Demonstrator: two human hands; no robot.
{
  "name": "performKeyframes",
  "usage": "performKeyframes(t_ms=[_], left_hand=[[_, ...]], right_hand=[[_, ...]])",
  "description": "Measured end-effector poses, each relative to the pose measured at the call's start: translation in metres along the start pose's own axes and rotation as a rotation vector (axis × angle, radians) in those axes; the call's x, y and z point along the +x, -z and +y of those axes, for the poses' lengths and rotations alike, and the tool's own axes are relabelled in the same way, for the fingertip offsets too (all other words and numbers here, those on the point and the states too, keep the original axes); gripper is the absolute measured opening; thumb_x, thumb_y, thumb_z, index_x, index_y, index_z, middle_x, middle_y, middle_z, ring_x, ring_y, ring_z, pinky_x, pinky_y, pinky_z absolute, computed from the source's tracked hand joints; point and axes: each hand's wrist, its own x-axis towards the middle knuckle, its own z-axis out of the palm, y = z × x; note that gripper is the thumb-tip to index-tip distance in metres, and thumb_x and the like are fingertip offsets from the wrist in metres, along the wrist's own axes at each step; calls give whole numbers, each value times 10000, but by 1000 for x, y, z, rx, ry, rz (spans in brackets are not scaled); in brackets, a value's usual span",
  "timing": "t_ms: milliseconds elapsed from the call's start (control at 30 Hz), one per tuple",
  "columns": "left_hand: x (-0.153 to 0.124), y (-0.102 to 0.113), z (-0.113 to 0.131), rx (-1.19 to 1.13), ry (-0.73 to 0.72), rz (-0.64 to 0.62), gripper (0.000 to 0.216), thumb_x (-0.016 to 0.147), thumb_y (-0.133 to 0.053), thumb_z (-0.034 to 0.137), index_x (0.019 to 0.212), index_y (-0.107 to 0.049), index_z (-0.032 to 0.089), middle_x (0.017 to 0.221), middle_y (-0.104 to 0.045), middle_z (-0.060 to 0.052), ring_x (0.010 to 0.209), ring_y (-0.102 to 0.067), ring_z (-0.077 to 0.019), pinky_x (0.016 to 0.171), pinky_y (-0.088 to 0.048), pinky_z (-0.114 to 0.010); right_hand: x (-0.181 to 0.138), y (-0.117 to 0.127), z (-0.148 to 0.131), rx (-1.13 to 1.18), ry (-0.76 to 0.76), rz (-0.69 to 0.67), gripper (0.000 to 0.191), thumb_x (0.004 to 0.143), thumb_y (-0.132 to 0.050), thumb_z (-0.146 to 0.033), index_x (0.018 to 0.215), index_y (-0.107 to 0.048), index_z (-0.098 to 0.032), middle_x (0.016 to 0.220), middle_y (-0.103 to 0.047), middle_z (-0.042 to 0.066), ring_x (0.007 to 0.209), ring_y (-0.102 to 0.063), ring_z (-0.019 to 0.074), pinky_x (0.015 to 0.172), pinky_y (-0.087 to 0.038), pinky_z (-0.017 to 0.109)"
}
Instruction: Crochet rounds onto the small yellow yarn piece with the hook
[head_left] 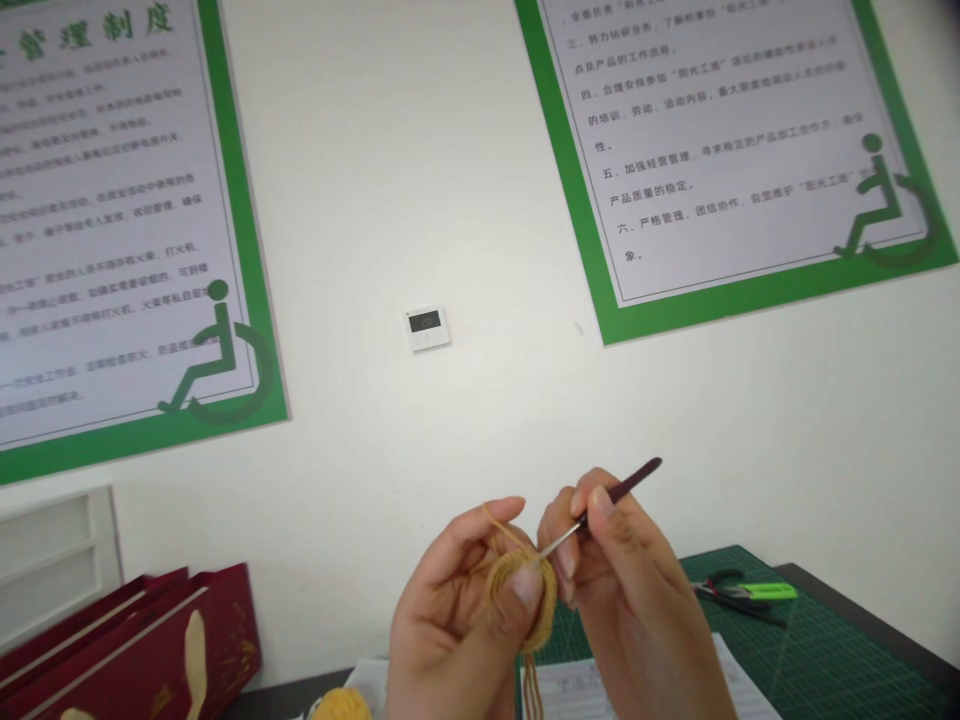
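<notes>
A small, round piece of tan crochet (499,578), partly hidden, is held in mid-air. A slim metal hook (561,540) with a dark maroon handle slants down leftward to its upper edge. One yarn strand (504,528) loops above; loose strands (532,685) hang below.

L hand (457,620) hides pt of tan crochet piece (546,618); yellow yarn ball (341,705) cut off btm; L poster (105,250) partly blurry.

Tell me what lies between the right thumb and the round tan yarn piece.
The slim silver metal shaft of the dark-handled hook, slanting from right hand to yarn piece; the head view shows it.
</notes>
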Motion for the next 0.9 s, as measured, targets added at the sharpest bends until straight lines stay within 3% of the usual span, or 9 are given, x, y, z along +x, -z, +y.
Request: performKeyframes(t_ms=[100, 200, 500, 900], left_hand=[[-1, -4, -5, 62, -91, 61, 344, 642, -959, 221, 965, -852, 265, 739, -729, -25, 663, -661, -113, 638, -523, -180], [-2, -6, -6, 71, -119, 86, 353, 635, -959, 207, 965, -852, 272, 724, -716, -10, 640, -635, -94, 616, -509, -157], [-1, -4, -6, 71, -139, 122, 356, 603, -970, 209, 940, -857, 238, 721, -729, -36, 660, -654, -124, 618, -526, -181], [-3, -5, -11, 149, -234, 155, 306, 661, -931, 182, 948, -849, 251, 711, -708, -11, 610, -617, -92, 579, -503, -149]], right_hand=[[-1, -1, 5, -109, 116, 14, 194, 984, -614, -390, 875, -646, -233, 833, -636, 9, 762, -629, 137, 696, -550, 252], [-5, 1, 9, -206, 224, 12, 105, 1007, -594, -325, 958, -660, -261, 909, -690, 7, 878, -678, 141, 805, -561, 263], [-5, 13, 8, -170, 190, 12, 141, 1053, -494, -352, 999, -596, -270, 875, -709, -3, 802, -648, 142, 765, -538, 283], [-1, 11, -9, -450, 492, -47, 104, 1039, -514, -245, 1006, -611, -228, 861, -715, 18, 812, -704, 163, 729, -566, 314]])
